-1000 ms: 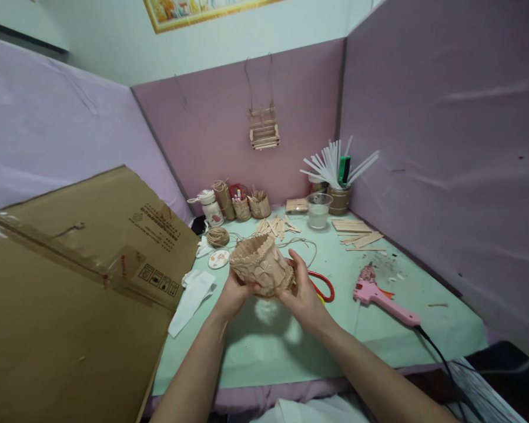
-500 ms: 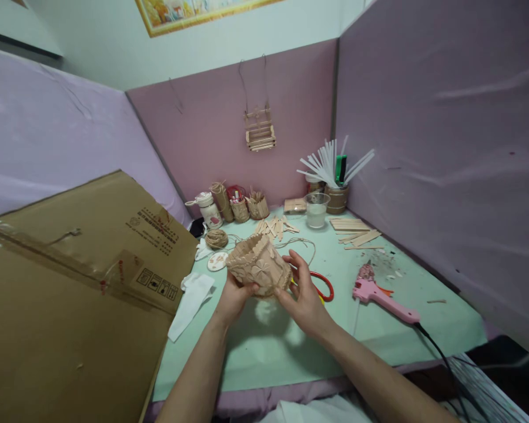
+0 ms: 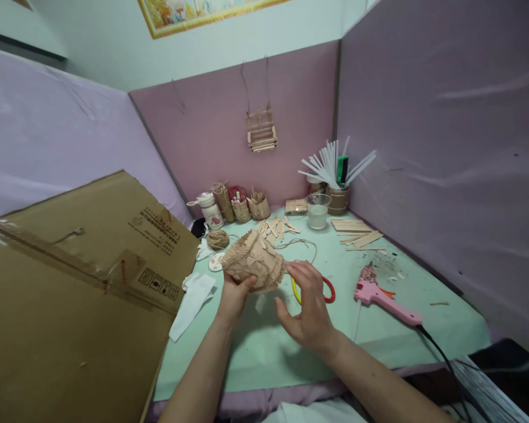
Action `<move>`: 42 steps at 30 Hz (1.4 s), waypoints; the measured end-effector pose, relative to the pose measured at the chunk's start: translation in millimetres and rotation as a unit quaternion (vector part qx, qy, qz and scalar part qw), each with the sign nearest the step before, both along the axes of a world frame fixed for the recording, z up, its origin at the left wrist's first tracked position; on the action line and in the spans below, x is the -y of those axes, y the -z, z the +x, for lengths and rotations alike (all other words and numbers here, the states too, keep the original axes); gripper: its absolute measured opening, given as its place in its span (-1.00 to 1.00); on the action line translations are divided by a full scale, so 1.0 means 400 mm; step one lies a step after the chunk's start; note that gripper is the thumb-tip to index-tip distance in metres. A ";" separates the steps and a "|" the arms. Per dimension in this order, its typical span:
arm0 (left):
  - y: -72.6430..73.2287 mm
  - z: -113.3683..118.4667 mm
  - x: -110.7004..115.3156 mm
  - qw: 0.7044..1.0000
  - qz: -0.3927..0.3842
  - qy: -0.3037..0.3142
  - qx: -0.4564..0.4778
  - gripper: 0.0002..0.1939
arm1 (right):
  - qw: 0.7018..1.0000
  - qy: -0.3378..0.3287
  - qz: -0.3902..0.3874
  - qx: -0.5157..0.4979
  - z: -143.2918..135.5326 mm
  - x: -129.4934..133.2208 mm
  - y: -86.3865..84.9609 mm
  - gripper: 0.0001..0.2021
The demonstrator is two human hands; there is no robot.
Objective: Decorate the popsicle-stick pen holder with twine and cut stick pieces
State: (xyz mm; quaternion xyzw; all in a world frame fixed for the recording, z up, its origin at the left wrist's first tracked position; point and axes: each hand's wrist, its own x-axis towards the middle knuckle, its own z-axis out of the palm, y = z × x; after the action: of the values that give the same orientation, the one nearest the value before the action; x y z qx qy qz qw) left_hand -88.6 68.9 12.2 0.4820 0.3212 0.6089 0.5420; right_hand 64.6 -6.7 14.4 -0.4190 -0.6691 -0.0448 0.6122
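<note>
Cup, wooden and flower-decorated (image 3: 255,261), sits in my left hand (image 3: 231,298), clamped with the thumb across its near side; the fingers behind it are hidden from me. My right hand (image 3: 307,314) is parted, thumb well away from the fingers, and the index tip is at the cup's base rim; I cannot tell whether it touches.

Taking the cup as the centre of the clock, with twelve straight ahead, I have it raised above the table, tilted, its mouth towards ten and its base towards four. My left forearm comes in from seven, my right from four, both bare.

The table (image 3: 255,367) is covered in pale green. Red and yellow loop handles (image 3: 332,288) lie at four, just beyond my right hand; a pink glue gun (image 3: 387,302) rests farther out, between three and four. Loose sticks (image 3: 275,228) are scattered at one, and flat wooden strips (image 3: 350,226) lie between two and three. A twine ball (image 3: 218,238) is at ten, a white cloth (image 3: 193,305) at eight, a large cardboard box (image 3: 92,282) at nine. At twelve, a small slatted wooden seat (image 3: 263,143) hangs against the pink back panel (image 3: 194,129).
</note>
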 end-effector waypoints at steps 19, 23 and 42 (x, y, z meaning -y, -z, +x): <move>-0.002 0.038 0.040 0.984 -0.004 -0.178 -0.007 -0.32 | 0.996 -0.032 -0.048 0.073 -0.046 0.020 -0.003 -0.29; 0.000 0.039 0.038 0.983 -0.023 -0.185 0.000 -0.33 | 0.996 -0.021 -0.052 0.064 -0.046 0.014 -0.003 -0.26; 0.008 0.029 0.029 0.982 -0.013 -0.187 0.007 -0.34 | 0.997 -0.042 -0.053 0.042 -0.033 0.027 -0.015 -0.64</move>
State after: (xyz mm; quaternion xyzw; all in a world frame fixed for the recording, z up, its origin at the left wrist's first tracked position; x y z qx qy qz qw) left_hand -76.8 57.4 9.1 0.4019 0.4096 0.6985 0.4276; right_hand 51.3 -17.4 20.6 -0.4199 -0.7129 -0.0008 0.5617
